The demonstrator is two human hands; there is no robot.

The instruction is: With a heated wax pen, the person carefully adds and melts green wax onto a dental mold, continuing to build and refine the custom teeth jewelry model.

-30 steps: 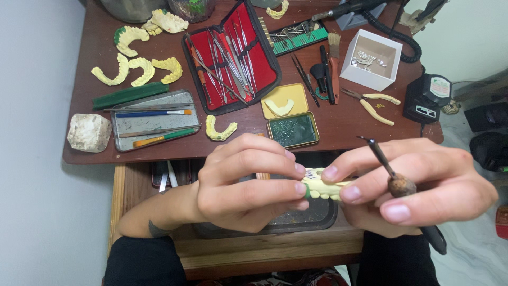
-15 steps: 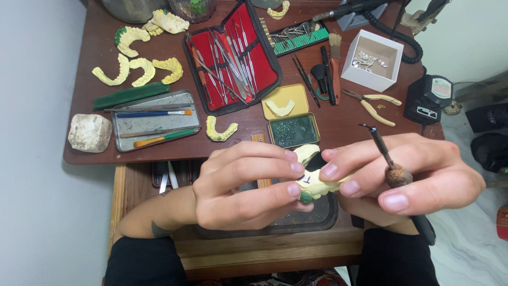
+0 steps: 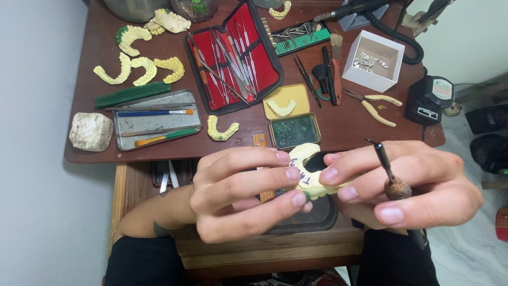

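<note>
Between your hands sits the yellow dental cast (image 3: 309, 177): your left hand (image 3: 241, 193) pinches it with curled fingertips, your right hand (image 3: 410, 182) grips its other side while clamping a wooden-handled carving tool (image 3: 389, 175), tip up. Beyond them: green tin (image 3: 294, 131).

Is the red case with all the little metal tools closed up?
No, the red case lies open on the table, its metal tools showing in rows.
</note>
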